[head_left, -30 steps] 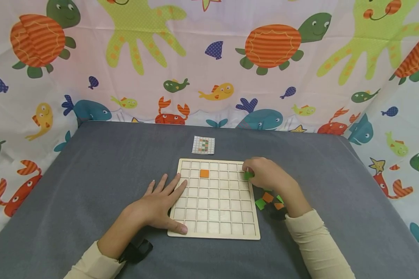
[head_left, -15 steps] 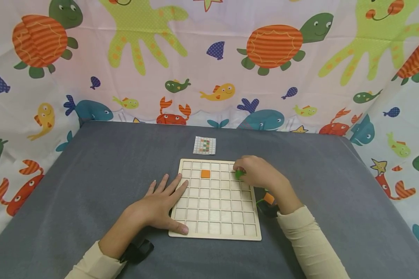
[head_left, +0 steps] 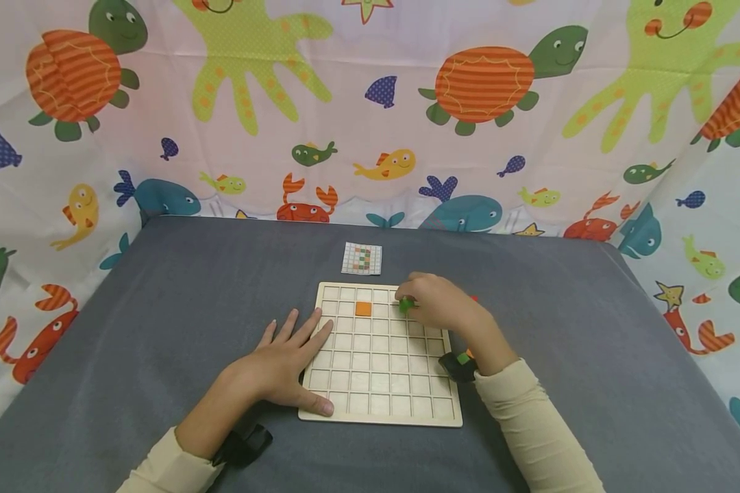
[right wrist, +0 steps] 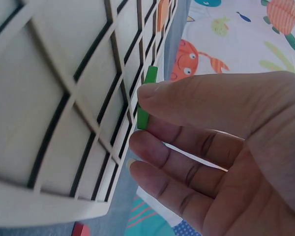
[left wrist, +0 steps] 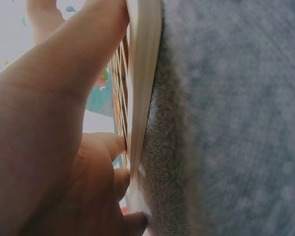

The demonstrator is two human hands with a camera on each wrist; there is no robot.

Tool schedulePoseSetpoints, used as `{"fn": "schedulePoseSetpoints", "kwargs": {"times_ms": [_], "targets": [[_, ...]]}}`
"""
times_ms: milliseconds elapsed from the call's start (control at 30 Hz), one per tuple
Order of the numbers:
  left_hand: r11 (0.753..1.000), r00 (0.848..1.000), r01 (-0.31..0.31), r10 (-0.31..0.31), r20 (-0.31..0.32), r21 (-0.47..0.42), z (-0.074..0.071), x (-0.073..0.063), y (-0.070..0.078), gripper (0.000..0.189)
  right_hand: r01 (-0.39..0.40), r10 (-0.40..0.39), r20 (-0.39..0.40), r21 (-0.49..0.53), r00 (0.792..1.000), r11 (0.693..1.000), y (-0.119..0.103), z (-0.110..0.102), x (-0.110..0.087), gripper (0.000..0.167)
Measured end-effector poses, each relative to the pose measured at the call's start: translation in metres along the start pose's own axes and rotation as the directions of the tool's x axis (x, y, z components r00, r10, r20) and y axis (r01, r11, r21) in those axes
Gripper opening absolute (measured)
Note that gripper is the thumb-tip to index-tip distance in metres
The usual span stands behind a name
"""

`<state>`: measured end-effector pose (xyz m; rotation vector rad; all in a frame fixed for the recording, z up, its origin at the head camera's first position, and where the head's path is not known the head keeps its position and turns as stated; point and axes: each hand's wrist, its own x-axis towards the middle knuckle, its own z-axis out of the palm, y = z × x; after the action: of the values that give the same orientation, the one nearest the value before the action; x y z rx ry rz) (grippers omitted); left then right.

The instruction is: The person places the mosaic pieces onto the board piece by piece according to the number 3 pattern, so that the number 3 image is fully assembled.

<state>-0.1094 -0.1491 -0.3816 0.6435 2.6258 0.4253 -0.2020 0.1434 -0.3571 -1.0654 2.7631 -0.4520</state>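
Observation:
A wooden grid board (head_left: 379,419) lies on the grey table, with an orange square tile (head_left: 363,309) in one cell of its second row. My left hand (head_left: 279,370) rests with spread fingers on the board's left edge, the thumb near the lower corner; the left wrist view shows the board's side edge (left wrist: 143,73) beside it. Over the upper right part of the board, my right hand (head_left: 438,301) pinches a green square tile (right wrist: 147,98) between thumb and fingers. The tile is tilted on edge, close to the grid; whether it touches cannot be told.
A small printed card (head_left: 362,259) with a coloured grid pattern lies behind the board. Loose tiles right of the board are mostly hidden by the right forearm; a red piece (right wrist: 80,229) shows below the board in the right wrist view. A patterned curtain (head_left: 345,103) closes off the back.
My right hand has moved left over the board with the green tile, from its right edge inward. The left hand has stayed on the board.

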Motion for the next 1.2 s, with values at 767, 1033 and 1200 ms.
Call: {"fn": "schedulePoseSetpoints", "kwargs": {"times_ms": [767,1033,1200], "targets": [[1.000,1.000,0.010,-0.010,0.001,0.028,0.003,0.002,-0.001,0.129,0.029,-0.028,0.006,-0.028,1.000,0.999,-0.023,0.014,0.020,0.025],[1.000,1.000,0.009,-0.009,-0.001,0.024,0.004,0.001,-0.001,0.129,0.046,-0.046,0.001,-0.059,0.999,0.997,-0.024,0.016,0.025,0.023],[0.999,1.000,0.008,-0.008,-0.003,0.031,0.004,0.002,-0.002,0.129,0.062,-0.063,-0.003,-0.040,0.998,0.997,-0.023,0.016,0.026,0.023]]}}
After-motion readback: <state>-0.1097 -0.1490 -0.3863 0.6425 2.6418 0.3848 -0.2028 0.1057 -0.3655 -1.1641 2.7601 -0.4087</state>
